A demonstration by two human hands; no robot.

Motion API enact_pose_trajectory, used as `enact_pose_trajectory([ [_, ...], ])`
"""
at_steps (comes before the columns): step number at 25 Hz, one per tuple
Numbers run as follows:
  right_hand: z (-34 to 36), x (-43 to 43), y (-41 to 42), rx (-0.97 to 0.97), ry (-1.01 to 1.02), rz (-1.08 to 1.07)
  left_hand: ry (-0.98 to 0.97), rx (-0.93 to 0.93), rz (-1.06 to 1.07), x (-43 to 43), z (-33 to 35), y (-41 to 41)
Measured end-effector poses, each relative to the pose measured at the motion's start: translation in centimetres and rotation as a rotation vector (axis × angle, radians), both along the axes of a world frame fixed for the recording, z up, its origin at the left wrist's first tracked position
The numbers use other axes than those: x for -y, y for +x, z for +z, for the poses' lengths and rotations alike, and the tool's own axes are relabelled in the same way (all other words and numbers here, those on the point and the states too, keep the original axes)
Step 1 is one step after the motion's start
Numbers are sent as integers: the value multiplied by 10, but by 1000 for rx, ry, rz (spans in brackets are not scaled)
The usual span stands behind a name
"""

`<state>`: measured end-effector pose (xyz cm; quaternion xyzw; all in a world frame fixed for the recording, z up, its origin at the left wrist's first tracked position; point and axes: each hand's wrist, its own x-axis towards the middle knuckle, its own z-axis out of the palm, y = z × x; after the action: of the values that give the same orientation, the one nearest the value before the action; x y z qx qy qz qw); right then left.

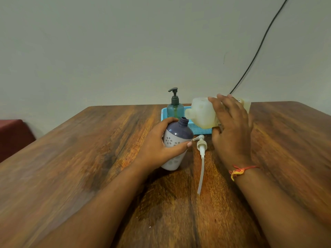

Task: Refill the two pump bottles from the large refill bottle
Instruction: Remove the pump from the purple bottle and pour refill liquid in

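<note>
Two full grips: left grip (157,149) round the uncapped pump bottle (176,135), right grip (231,129) round the tilted refill bottle (200,113)

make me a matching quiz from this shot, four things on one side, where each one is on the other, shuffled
1 green pump bottle
2 purple-topped bottle
3 loose white pump
4 large refill bottle

a lying on the table
b tipped in the right hand
c standing in the blue basket
d gripped by the left hand

Pairs: 1-c, 2-d, 3-a, 4-b
</note>
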<state>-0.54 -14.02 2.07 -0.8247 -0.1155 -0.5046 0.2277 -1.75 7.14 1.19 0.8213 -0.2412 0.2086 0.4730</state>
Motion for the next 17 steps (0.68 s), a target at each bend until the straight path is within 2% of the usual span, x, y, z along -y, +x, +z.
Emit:
enact_pose_trajectory([
  [17,8,2,-3,44,-48,-37,29,0,18,1,2,1],
])
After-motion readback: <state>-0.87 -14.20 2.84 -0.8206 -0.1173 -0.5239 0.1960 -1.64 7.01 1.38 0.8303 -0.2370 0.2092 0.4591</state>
